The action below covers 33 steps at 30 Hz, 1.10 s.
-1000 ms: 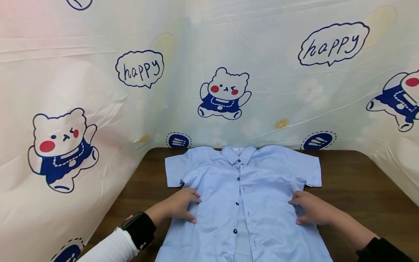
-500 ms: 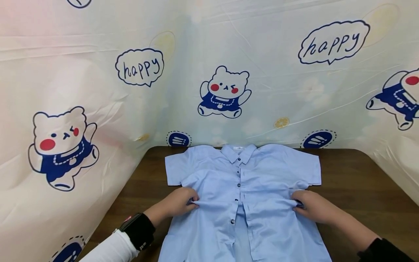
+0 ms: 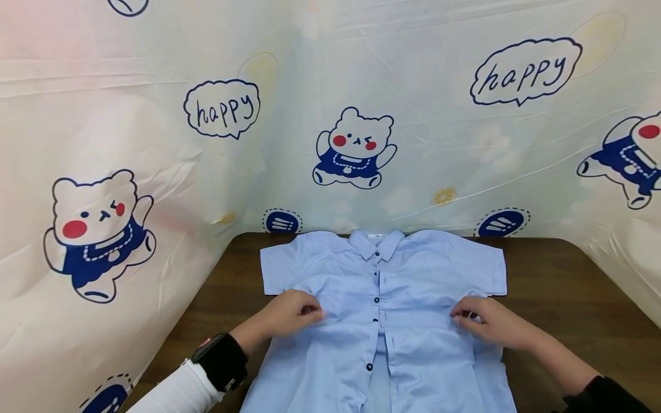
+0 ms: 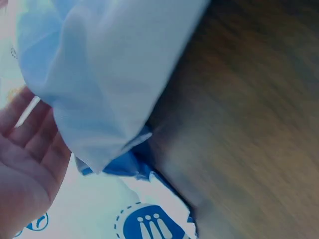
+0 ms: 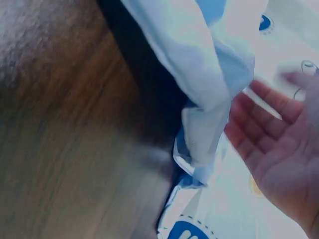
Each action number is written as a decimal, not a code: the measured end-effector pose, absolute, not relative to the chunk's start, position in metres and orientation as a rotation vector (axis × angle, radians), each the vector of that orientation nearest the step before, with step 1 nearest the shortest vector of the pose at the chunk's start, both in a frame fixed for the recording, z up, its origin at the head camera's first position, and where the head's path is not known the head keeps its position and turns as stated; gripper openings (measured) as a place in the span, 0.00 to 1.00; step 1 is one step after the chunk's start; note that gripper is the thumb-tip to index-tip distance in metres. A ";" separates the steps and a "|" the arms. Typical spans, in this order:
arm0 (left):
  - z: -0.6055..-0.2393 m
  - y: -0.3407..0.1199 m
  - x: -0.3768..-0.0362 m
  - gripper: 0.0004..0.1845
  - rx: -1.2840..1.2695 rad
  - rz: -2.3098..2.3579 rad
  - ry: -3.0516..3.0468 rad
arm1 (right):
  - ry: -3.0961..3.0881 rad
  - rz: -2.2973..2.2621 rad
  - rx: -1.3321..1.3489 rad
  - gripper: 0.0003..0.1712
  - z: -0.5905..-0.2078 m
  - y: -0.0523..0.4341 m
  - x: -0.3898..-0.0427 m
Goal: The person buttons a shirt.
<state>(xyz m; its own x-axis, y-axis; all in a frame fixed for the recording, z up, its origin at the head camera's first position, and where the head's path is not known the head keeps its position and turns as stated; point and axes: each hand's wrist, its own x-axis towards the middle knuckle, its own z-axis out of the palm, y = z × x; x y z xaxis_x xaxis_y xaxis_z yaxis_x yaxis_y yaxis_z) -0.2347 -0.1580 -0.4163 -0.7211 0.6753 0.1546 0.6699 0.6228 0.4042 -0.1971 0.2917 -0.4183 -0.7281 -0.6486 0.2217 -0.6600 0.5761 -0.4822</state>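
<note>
A light blue short-sleeved shirt (image 3: pixel 413 275) with dark buttons lies front up on a brown table (image 3: pixel 563 298), collar towards the far edge. My left hand (image 3: pixel 296 314) pinches the shirt's left side just below the sleeve. My right hand (image 3: pixel 482 322) pinches the right side at the same height. In the left wrist view, shirt cloth (image 4: pixel 109 74) is raised beside my left hand (image 4: pixel 27 159), above the table (image 4: pixel 249 124). The right wrist view is blurred, with a fold of the shirt (image 5: pixel 199 59) hanging by my right hand (image 5: pixel 279 149).
A printed plastic sheet (image 3: pixel 361 74) with cartoon bears and "happy" bubbles walls in the table at the back and on both sides. A black watch (image 3: pixel 219 361) sits on my left wrist. Bare table shows to the left and right of the shirt.
Both hands went from pressing flat on the shirt's sides to gathering the cloth. They have since moved slightly up and inward with it. The lower front has bunched and the placket has opened.
</note>
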 end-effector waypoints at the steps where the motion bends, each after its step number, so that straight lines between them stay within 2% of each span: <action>1: -0.417 -0.157 -0.236 0.09 1.164 0.685 2.837 | -2.769 0.797 1.131 0.05 -0.419 0.290 -0.198; 5: -0.420 -0.155 -0.239 0.03 1.164 0.477 2.905 | -2.851 0.581 1.089 0.11 -0.422 0.285 -0.199; 10: -0.428 -0.159 -0.239 0.27 1.099 0.285 2.841 | -3.083 0.588 1.028 0.35 -0.425 0.282 -0.195; 13: -0.430 -0.162 -0.240 0.36 1.112 0.291 2.792 | -3.121 0.580 1.013 0.40 -0.425 0.281 -0.194; 16: -0.430 -0.164 -0.242 0.37 1.162 0.337 2.762 | -3.065 0.537 1.053 0.37 -0.426 0.279 -0.194; 21: -0.431 -0.164 -0.243 0.16 1.275 0.467 2.736 | -2.997 0.551 1.098 0.24 -0.429 0.276 -0.195; 26: -0.433 -0.160 -0.242 0.29 1.393 0.386 2.805 | -2.994 0.502 1.075 0.13 -0.427 0.271 -0.196; 29: -0.431 -0.158 -0.242 0.26 1.371 0.281 2.896 | -2.969 0.395 1.031 0.11 -0.420 0.268 -0.197; 33: -0.421 -0.155 -0.245 0.20 1.271 0.226 3.000 | -2.891 0.224 0.955 0.15 -0.405 0.265 -0.200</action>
